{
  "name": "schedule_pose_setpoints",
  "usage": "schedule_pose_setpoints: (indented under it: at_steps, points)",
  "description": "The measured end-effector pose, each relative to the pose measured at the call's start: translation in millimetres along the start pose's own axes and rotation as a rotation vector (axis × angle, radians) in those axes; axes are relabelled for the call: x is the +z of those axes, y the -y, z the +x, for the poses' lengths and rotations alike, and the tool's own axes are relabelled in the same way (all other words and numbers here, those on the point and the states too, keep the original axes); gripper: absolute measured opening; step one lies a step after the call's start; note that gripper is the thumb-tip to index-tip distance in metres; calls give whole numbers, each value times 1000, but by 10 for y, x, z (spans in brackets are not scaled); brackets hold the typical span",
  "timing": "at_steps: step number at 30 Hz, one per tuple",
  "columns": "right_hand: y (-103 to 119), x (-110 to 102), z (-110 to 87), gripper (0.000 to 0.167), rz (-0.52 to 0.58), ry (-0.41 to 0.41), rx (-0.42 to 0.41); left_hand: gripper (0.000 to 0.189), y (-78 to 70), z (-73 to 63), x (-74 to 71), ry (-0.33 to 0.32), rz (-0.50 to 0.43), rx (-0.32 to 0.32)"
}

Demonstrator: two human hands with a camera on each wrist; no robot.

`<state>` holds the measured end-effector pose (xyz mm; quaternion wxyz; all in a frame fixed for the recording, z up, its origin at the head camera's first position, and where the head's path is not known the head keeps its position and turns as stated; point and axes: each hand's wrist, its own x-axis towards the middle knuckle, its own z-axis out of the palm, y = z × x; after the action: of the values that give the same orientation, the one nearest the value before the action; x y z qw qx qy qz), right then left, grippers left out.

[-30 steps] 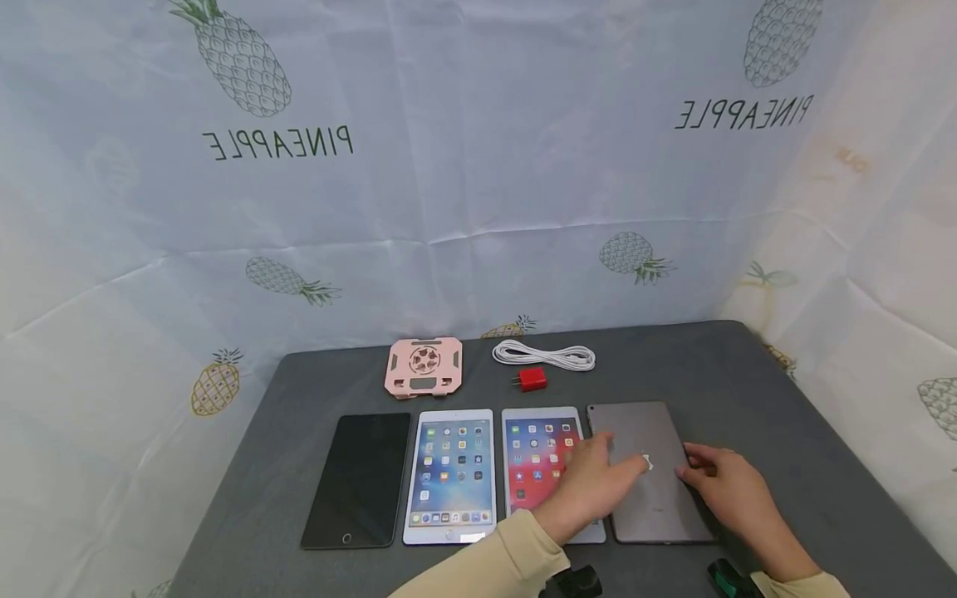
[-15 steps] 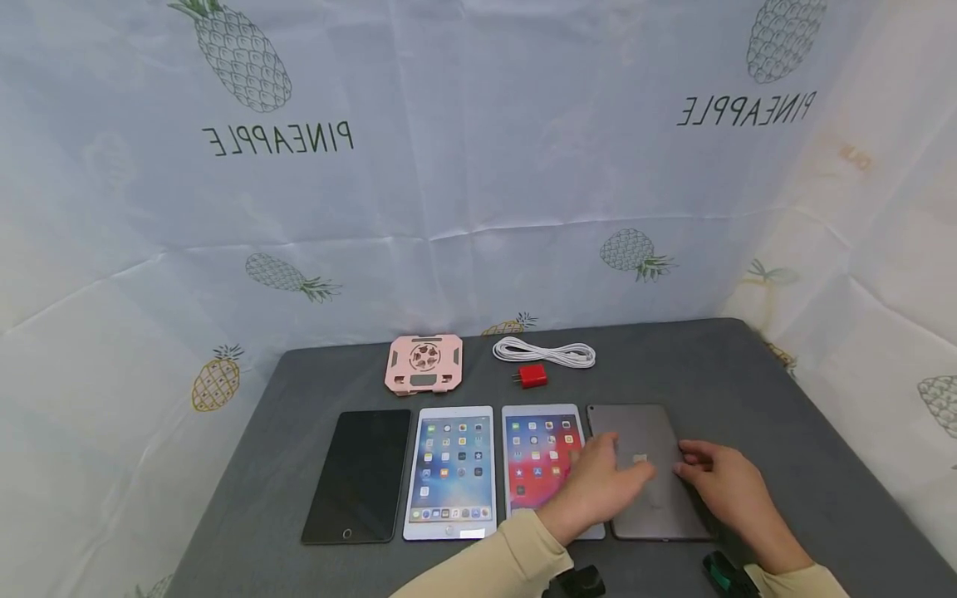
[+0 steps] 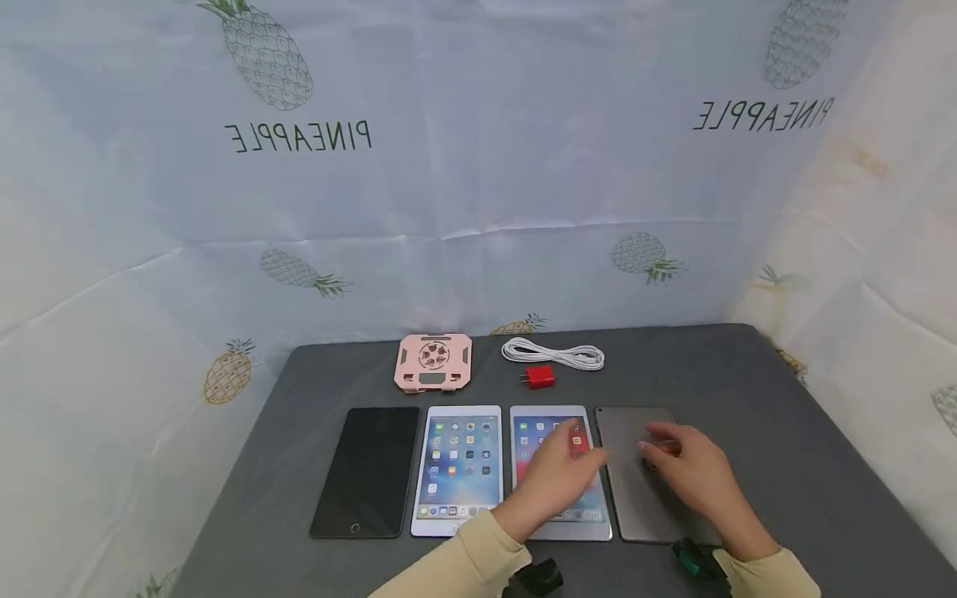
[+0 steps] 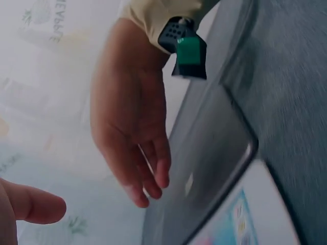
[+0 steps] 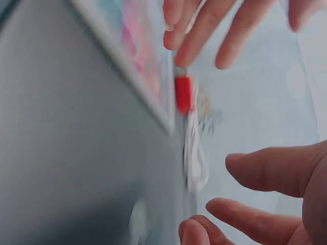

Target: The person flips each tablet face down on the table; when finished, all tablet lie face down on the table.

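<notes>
Four is avoided here: several tablets lie in a row on the table. My right hand (image 3: 695,469) hovers over the grey tablet (image 3: 628,502), which lies back side up; its loosely bent fingers hold nothing. Thumb and fingers of the right hand (image 5: 276,194) stand apart in the right wrist view. To its left, my left hand (image 3: 555,475) is above a white-framed tablet (image 3: 532,428) with a red and blue screen, partly hiding it. The fingers of the left hand (image 5: 209,25) are spread and relaxed. In the left wrist view the grey tablet (image 4: 204,153) lies below the right hand.
Another white-framed tablet (image 3: 463,465) with a lit blue screen and a black tablet (image 3: 370,469) lie to the left. Behind the row are a pink vented stand (image 3: 434,363), a coiled white cable (image 3: 553,354) and a red plug adapter (image 3: 540,376). A pineapple-print cloth (image 3: 463,166) hangs behind the table.
Both hands have moved left: the right hand has left the grey tablet's right edge, and the left hand has gone from the grey tablet to above the red-screen tablet. The head view has shifted slightly.
</notes>
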<state>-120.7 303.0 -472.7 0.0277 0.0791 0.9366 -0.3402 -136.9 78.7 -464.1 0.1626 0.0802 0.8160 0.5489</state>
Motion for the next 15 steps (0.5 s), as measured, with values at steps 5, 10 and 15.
schedule_pose_setpoints:
  at_steps: [5,10,15]
  points:
    - [329,231,72,58,25,37,-29,77,166,-61,-373,-60,-9,-49]
    - [616,419,145,68,-7,106,-35,79,268,-145,-591,-61,-21,-85]
    - [810,543,190,79,-83,171,14,83,293,-227,-697,-22,-4,-86]
